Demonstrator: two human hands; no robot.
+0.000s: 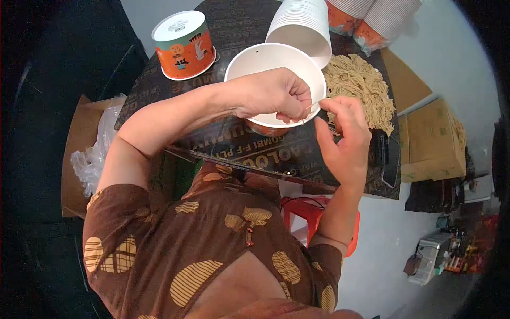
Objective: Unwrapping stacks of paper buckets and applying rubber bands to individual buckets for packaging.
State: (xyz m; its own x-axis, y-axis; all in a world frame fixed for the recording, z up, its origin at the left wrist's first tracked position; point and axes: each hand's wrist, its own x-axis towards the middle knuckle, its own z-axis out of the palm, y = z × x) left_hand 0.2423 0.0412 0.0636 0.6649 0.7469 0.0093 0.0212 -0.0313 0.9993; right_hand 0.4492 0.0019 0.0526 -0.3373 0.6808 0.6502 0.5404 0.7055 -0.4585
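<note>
A white-lined paper bucket (pixel 249 61) stands with its open mouth facing me on the dark table. A small dark spot, perhaps a hole, shows on its far inner wall. My left hand (pixel 284 95) reaches across the mouth, its fingers curled closed by the right rim. From those fingers runs a thin tan cord (pixel 314 105). The thumb lies apart from the fingertips on my right hand (pixel 348 130), just outside the rim, and its index fingertip meets the cord; whether it pinches the cord is unclear. Beside it lies a heap of tan cords (pixel 361 87).
An orange and green bucket (pixel 186 53) sits upside down at the far left. Behind the open bucket lies a stack of white buckets (pixel 300 24), with plastic-wrapped stacks (pixel 374 29) further right. Cardboard boxes (pixel 433 139) flank the table; a red stool (pixel 303 215) stands below its edge.
</note>
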